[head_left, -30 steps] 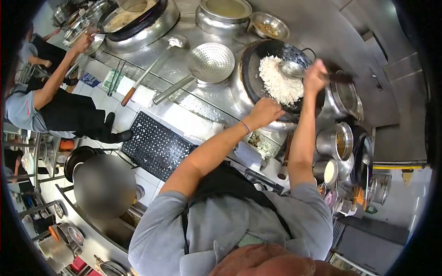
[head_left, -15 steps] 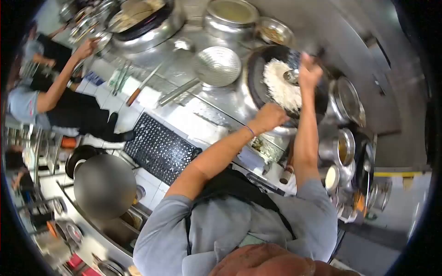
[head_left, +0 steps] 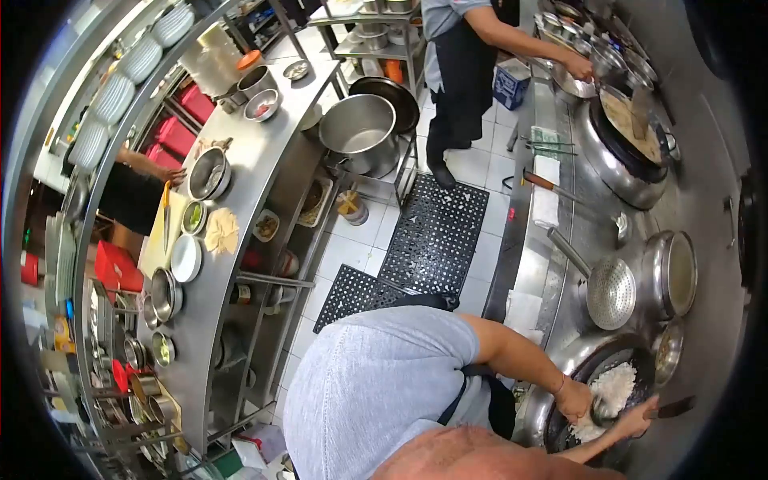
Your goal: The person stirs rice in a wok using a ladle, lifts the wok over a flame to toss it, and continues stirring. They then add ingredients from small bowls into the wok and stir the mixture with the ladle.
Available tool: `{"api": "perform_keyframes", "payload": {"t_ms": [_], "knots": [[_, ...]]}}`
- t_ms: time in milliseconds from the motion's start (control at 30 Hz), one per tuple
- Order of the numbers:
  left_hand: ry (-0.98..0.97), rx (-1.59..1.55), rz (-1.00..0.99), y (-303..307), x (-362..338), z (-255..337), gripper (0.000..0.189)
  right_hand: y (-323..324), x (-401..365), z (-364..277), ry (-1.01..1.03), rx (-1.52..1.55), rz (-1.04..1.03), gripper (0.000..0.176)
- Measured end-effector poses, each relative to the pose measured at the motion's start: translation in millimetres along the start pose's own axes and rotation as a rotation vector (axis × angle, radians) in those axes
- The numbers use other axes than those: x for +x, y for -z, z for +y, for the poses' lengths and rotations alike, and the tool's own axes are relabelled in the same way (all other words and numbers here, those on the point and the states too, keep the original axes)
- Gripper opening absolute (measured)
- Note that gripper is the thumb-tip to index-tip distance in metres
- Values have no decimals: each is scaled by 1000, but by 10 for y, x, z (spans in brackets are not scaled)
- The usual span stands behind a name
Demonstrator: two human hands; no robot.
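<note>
A dark wok point(head_left: 578, 374) sits on the steel range at lower right, with white rice point(head_left: 616, 386) inside. My left hand point(head_left: 574, 400), with a thin band at the wrist, is closed at the wok's near rim; its fingertips are partly hidden. In my right hand point(head_left: 636, 420) is the handle of a ladle point(head_left: 603, 411), its bowl down in the rice. A perforated strainer point(head_left: 611, 293) with a long handle rests on the range beyond the wok. Beside it stands a steel pot point(head_left: 670, 276).
A co-worker's hand point(head_left: 578, 67) reaches over the range near another wok point(head_left: 596, 120). A wood-handled tool point(head_left: 552, 186) lies along the range edge. Behind me are a large pot point(head_left: 358, 120), a black floor mat point(head_left: 436, 232) and a steel counter point(head_left: 232, 160) with bowls.
The view has swung round, bringing the steel counter into sight and moving the wok to the lower right. My left hand stays at the wok; the ladle remains in my right hand.
</note>
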State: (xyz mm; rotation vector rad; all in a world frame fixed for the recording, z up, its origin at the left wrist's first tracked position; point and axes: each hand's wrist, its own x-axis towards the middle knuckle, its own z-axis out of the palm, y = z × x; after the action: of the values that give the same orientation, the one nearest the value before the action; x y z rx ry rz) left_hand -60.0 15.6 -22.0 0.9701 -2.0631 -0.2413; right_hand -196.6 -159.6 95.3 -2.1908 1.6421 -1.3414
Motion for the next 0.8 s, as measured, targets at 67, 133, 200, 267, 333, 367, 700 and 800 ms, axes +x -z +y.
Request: {"api": "perform_keyframes", "payload": {"t_ms": [67,133,200,267,333,367,700,800], "knots": [[4,62,23,-63,-11,-74,44,272,257,319,190,-253,151,68],[16,80,16,-113,-10,-44,43,377,357,999,348,-277,420,50],[10,100,22,-179,13,-5,40,484,229,1484,283,-202,457,42],[2,127,23,-195,7,-60,37,644,-46,1621,59,29,426,36],[29,104,88,-207,-38,-14,33,864,-462,1296,-103,58,239,40],[36,92,118,-212,-40,31,32,981,-614,1185,-108,-58,143,42],[-3,-34,112,-204,-19,85,37,821,-2083,636,-241,-423,-532,37],[-32,-44,-27,-118,-10,90,43,500,-2152,353,-260,-452,-569,35]]}}
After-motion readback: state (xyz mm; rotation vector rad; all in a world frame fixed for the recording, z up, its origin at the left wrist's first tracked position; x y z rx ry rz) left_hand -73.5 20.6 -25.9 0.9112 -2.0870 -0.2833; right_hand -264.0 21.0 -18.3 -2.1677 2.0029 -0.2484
